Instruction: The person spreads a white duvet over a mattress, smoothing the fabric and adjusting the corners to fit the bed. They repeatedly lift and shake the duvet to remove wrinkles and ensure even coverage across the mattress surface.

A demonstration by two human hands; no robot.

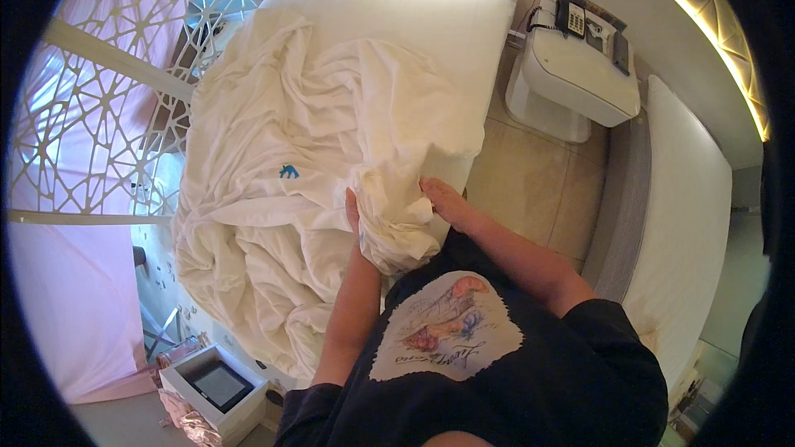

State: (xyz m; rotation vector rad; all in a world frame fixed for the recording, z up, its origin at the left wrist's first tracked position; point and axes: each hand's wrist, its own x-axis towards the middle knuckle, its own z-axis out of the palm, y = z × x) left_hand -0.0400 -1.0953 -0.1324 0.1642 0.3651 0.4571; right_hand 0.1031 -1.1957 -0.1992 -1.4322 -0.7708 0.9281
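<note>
A rumpled white duvet or bed cover (310, 112) lies across the bed, bearing a small blue mark. A bunched part of its cloth (397, 223) is gathered close to my body, at the bed's near side. On the left of this bundle is my left hand (353, 211), its fingers mostly hidden behind the folds. My right hand (444, 198) grips the cloth edge at the bundle's right. Beyond the cover, a smooth white sheet (397, 6) covers the mattress at the head end.
A white bedside unit (584, 74) carries a corded telephone (572, 17) to the right. Another white mattress on a grey base (677, 211) stands further right. Left are a patterned lattice partition (93, 118) and pink curtains (74, 298). A white box (214, 385) sits at lower left.
</note>
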